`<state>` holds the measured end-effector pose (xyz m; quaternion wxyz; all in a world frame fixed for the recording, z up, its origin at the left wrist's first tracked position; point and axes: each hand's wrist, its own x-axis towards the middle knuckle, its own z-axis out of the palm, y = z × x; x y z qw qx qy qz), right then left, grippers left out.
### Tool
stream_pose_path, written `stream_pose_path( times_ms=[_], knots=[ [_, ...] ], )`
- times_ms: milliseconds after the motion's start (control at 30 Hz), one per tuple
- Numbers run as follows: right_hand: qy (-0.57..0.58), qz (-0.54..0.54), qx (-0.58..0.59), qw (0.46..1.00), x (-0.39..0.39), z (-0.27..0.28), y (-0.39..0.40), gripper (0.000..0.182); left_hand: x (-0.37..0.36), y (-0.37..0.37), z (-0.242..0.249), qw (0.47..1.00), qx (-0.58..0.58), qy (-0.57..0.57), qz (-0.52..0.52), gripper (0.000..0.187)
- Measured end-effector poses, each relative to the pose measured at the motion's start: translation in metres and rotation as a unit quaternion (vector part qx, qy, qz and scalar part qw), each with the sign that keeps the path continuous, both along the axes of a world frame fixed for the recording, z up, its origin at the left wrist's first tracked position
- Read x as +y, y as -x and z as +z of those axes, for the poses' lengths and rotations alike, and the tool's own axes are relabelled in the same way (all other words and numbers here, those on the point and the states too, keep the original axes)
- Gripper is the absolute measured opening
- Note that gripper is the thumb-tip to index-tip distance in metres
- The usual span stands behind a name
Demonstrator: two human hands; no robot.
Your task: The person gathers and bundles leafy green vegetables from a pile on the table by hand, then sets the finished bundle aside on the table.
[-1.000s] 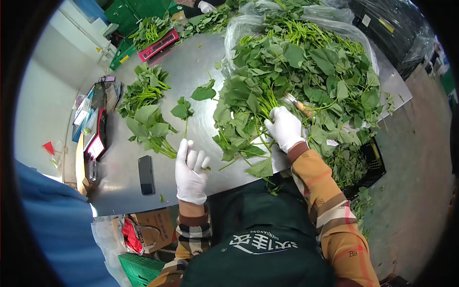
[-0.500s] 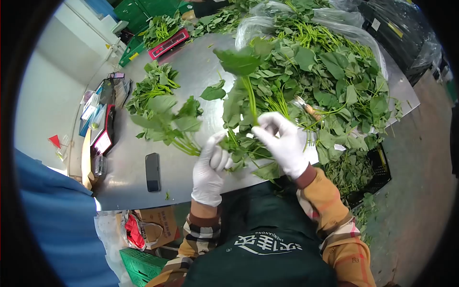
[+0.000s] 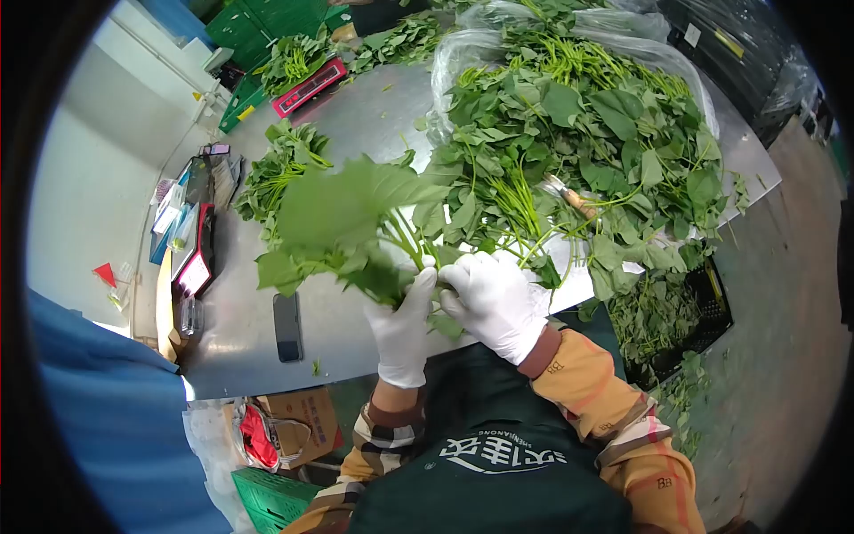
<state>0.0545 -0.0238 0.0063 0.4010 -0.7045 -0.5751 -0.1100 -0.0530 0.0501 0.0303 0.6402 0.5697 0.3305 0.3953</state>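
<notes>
A black phone (image 3: 286, 327) lies flat on the steel table (image 3: 356, 125), left of the grip. Farther left, papers and packets (image 3: 182, 233) crowd the table edge. Far beyond sits a red scale (image 3: 310, 86), with green crates (image 3: 258, 22) behind it.

A dull stainless-steel worktop (image 3: 356, 125) reflects soft light. Beside it rises a pale wall (image 3: 89, 178), green plastic crates (image 3: 258, 27) stand beyond, and grey concrete floor (image 3: 783, 294) lies littered with leaves.

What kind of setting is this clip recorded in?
Probably a vegetable sorting or packing area. A steel table carries a big heap of leafy greens on plastic sheeting, a red weighing scale stands at its far end, and green crates sit beyond. Both gloved hands grip a bunch of greens.
</notes>
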Motion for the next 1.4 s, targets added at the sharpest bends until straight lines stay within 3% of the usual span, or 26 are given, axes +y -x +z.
stream_pose_path(
  times_ms=[67,133,167,300,333,367,433,467,500,567,667,700,767,800,900,933,1067,1133,1233,1300,1367,1400],
  knots=[
    [0.084,-0.034,0.026,0.996,0.003,-0.008,-0.001,0.01,-0.007,0.003,-0.012,0.998,-0.038,-0.045,0.028,0.02],
    [0.191,-0.078,0.05,0.977,0.005,-0.029,-0.007,0.013,0.011,0.017,-0.035,0.997,-0.076,0.021,0.008,0.02],
    [0.172,-0.071,0.087,0.979,0.0,-0.039,-0.01,0.015,0.019,0.024,-0.039,0.995,-0.091,0.027,0.012,0.016],
    [0.118,-0.083,0.257,0.956,-0.014,-0.029,-0.033,0.028,0.017,0.015,0.024,0.989,-0.13,-0.058,-0.03,0.017],
    [0.07,-0.134,0.249,0.957,-0.011,-0.036,-0.046,0.027,0.02,0.015,0.029,0.985,-0.152,0.01,-0.085,0.019],
    [0.019,-0.185,0.239,0.953,-0.008,-0.047,-0.061,0.026,0.013,0.013,0.034,0.989,-0.132,0.021,-0.06,0.023],
    [0.117,-0.274,0.088,0.951,-0.011,-0.058,-0.093,0.026,0.021,0.019,0.022,0.979,-0.153,0.032,-0.131,0.025],
    [0.194,-0.291,0.072,0.934,-0.012,-0.068,-0.102,0.026,0.017,0.019,0.021,0.981,-0.148,0.044,-0.118,0.025],
    [0.268,-0.278,0.107,0.916,-0.014,-0.069,-0.105,0.03,0.008,0.015,0.024,0.982,-0.144,0.056,-0.106,0.026],
    [0.274,-0.253,0.138,0.918,-0.013,-0.069,-0.111,0.031,0.003,0.012,0.025,0.98,-0.146,0.083,-0.11,0.026],
    [0.214,-0.198,0.331,0.898,-0.015,-0.062,-0.123,0.025,0.01,0.016,0.021,0.969,-0.161,0.115,-0.147,0.026],
    [0.115,-0.146,0.442,0.877,-0.015,-0.062,-0.123,0.021,0.012,0.018,0.018,0.968,-0.163,0.117,-0.153,0.026],
    [-0.087,-0.033,0.629,0.771,-0.016,-0.063,-0.123,0.015,0.015,0.018,0.015,0.967,-0.167,0.123,-0.151,0.026],
    [-0.129,-0.003,0.642,0.756,-0.02,-0.051,-0.119,0.009,0.015,0.017,0.014,0.967,-0.169,0.128,-0.143,0.026],
    [0.043,-0.096,0.517,0.849,-0.027,-0.053,-0.121,0.01,0.016,0.019,0.009,0.961,-0.184,0.149,-0.143,0.023],
    [0.07,-0.109,0.528,0.839,-0.028,-0.048,-0.121,0.012,0.018,0.018,0.009,0.958,-0.191,0.157,-0.149,0.022],
    [-0.156,0.021,0.67,0.725,-0.029,-0.011,-0.099,0.015,0.017,0.012,0.006,0.963,-0.168,0.183,-0.108,0.022],
    [-0.127,0.054,0.645,0.751,-0.029,0.005,-0.081,0.014,0.016,0.007,0.004,0.95,-0.198,0.203,-0.13,0.023],
    [-0.035,0.145,0.596,0.789,-0.023,0.013,-0.036,0.014,0.011,0.0,0.0,0.957,-0.148,0.2,-0.146,0.022],
    [0.041,0.154,0.435,0.886,-0.022,0.009,-0.018,0.014,0.008,0.001,-0.005,0.957,-0.161,0.214,-0.111,0.019],
    [0.057,0.189,0.471,0.86,-0.021,0.01,-0.025,0.013,0.018,0.009,-0.014,0.969,-0.146,0.183,-0.079,0.017],
    [0.066,0.168,0.508,0.842,-0.019,0.008,-0.032,0.014,0.019,0.011,-0.003,0.972,-0.135,0.153,-0.116,0.015]
  ],
)
